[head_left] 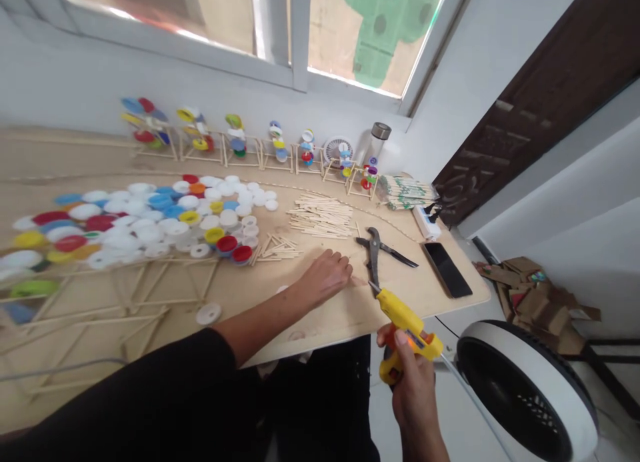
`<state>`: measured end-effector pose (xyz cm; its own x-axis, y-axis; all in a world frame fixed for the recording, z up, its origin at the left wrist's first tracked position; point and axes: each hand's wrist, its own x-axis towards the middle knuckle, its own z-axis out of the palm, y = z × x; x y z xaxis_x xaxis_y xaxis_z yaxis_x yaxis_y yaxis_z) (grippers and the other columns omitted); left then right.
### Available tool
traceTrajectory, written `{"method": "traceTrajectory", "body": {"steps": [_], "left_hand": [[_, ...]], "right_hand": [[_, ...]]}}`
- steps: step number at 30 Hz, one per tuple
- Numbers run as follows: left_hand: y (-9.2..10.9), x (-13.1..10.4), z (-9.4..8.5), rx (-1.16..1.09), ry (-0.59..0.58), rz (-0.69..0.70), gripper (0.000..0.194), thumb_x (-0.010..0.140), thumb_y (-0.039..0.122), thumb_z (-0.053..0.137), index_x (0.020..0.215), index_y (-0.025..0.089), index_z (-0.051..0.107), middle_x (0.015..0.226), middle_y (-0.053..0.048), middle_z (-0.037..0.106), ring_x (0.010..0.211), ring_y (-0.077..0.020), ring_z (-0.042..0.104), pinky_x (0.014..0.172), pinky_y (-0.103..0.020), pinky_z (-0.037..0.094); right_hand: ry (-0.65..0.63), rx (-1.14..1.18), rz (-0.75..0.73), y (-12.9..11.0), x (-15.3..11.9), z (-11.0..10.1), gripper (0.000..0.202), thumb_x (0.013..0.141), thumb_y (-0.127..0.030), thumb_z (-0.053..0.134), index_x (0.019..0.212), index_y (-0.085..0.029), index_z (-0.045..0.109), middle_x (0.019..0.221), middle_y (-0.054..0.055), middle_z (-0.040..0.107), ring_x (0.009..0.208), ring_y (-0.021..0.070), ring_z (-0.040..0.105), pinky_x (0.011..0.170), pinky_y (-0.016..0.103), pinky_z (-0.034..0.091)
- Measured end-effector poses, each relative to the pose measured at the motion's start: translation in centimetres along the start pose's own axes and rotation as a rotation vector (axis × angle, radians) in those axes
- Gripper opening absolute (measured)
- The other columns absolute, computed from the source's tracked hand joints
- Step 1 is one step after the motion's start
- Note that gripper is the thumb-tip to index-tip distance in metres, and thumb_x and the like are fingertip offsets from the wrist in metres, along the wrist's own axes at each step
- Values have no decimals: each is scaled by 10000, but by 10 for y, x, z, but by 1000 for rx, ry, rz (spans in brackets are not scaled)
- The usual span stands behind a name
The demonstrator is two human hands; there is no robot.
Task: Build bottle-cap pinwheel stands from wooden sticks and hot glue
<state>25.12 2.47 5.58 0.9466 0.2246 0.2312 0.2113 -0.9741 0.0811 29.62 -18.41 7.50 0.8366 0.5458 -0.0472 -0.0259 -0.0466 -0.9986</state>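
Note:
My right hand (417, 389) is wrapped round the handle of a yellow hot glue gun (404, 319), with a long glue stick trailing from its back. The nozzle points up and left over the table's front part, close to a pair of pliers (374, 252). My left hand (327, 275) rests low over the tabletop to the left of the nozzle, its fingers curled together; what they hold, if anything, is too blurred to name. Beyond the left hand are a pile of short wooden sticks (323, 215) and a smaller heap of sticks (277, 249).
Bottle caps (145, 222) cover the table's left side, beside wooden stick frames (170, 282). Several small cap wheels on stands (237, 139) line the wall. A phone (447, 270), a power strip (427, 222) and a bottle (376, 145) stand rightward. A round fan (525, 389) is at lower right.

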Motion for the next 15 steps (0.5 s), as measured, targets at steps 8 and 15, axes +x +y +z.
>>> {"method": "traceTrajectory", "body": {"steps": [8, 15], "left_hand": [[7, -58, -52, -683, 128, -348, 131, 906, 239, 406, 844, 196, 514, 713, 2, 634, 642, -130, 626, 606, -242, 455], [25, -113, -54, -1812, 223, -951, 293, 705, 383, 712, 862, 184, 566, 691, 49, 575, 466, -52, 458, 501, -214, 345]], "right_hand": [[-87, 34, 6, -2, -7, -3, 400, 821, -558, 604, 711, -173, 613, 719, 20, 552, 538, 95, 406, 433, 202, 296], [-290, -11, 7, 7, -12, 28, 342, 842, -510, 612, 762, -177, 622, 708, 14, 554, 627, 127, 483, 532, 221, 396]]}}
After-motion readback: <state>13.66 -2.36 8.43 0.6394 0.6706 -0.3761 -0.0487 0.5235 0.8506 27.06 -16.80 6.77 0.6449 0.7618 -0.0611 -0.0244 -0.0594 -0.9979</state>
